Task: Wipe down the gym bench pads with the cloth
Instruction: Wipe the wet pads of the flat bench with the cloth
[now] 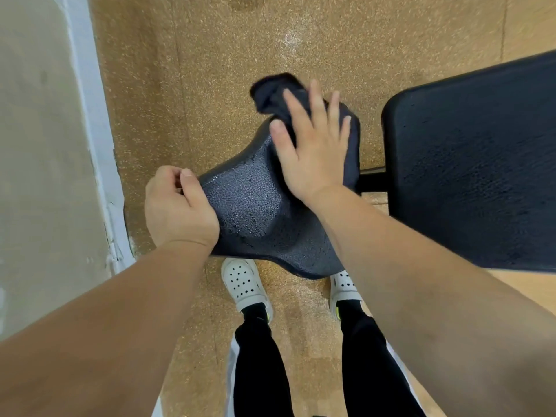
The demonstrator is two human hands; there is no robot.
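A small black textured seat pad [258, 215] of the gym bench sits in the middle of the view, its surface glistening with wet spots. My left hand [177, 206] grips the pad's near left corner, thumb on top. My right hand [313, 145] lies flat with fingers spread, pressing a dark navy cloth [270, 91] onto the pad's far end. Part of the cloth bunches out beyond my fingertips; the rest is hidden under my palm. The larger black back pad [475, 164] lies to the right, apart from both hands.
A black metal frame bar [371, 180] joins the two pads. A pale wall with a white skirting [99, 145] runs along the left. The floor [210, 70] is speckled tan rubber. My feet in white perforated shoes [243, 284] stand just under the seat pad.
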